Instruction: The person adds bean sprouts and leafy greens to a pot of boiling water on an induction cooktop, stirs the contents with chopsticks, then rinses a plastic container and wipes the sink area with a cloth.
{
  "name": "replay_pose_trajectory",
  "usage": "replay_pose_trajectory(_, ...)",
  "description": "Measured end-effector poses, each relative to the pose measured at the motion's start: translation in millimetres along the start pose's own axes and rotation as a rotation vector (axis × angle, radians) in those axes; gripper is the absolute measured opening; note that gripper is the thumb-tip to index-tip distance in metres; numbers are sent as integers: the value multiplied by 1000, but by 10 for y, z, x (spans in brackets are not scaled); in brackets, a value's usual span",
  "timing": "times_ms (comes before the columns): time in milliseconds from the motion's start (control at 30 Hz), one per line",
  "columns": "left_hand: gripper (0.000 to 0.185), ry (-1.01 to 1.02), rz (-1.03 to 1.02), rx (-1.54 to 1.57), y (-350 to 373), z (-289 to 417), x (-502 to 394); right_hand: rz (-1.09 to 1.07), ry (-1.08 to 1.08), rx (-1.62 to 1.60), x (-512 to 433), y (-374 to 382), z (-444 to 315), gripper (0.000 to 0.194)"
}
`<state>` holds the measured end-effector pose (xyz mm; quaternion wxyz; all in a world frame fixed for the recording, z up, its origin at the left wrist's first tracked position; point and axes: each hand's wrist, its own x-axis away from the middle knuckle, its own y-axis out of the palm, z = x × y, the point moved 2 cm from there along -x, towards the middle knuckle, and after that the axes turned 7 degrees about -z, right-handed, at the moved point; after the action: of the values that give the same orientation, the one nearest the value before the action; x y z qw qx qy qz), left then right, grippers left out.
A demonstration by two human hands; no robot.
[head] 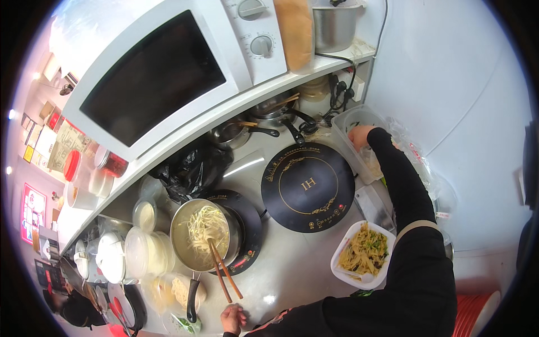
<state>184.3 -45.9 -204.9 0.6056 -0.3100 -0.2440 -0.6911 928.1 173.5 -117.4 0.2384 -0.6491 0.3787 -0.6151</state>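
My left hand [233,319] is at the lower edge of the view, its fingers loosely curled with nothing seen in them, just below the free ends of brown chopsticks [223,274]. Those chopsticks lean in a steel saucepan [200,236] of bean sprouts and noodles, on a black induction cooker [248,236]. My right hand [360,137] reaches into a clear plastic container [358,166] at the upper right; its fingertips are hidden. A second induction cooker [307,187] has nothing on it. A white foam tray [337,269] holds shredded food and a white spoon.
A microwave oven [160,76] stands on the shelf above the counter. Under it are smaller pans [229,135] and a black plastic bag [189,168]. Lidded tubs [145,252] crowd the left side. The saucepan's handle [192,299] points down. Another person [80,309] is at the far lower left.
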Motion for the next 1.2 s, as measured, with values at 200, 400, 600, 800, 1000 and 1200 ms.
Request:
replay_pose_trajectory(200, 26, 56, -37, 35, 54, -9, 49, 507, 333, -130, 138, 185, -184, 20)
replay_pose_trajectory(400, 24, 73, -71, 21, 4, -54, 3, 863, 404, -65, 620, -111, -557, 18)
replay_pose_trajectory(600, 21, 71, -206, 31, 51, 113, 217, 1059, 199, 154, 1512, -224, -1363, 13)
replay_pose_trajectory(800, 31, 314, -775, 7, -134, 1118, 1390, 1013, -319, 46, 2641, -271, -2682, 5)
replay_pose_trajectory(1000, 94, 698, -681, 98, -153, 2342, 1643, 961, -882, 128, 3249, -24, -4098, 4)
replay_pose_trajectory(1200, 74, 573, -610, 253, -131, 2405, 1606, 888, -1130, 245, 3241, 374, -4984, 7)
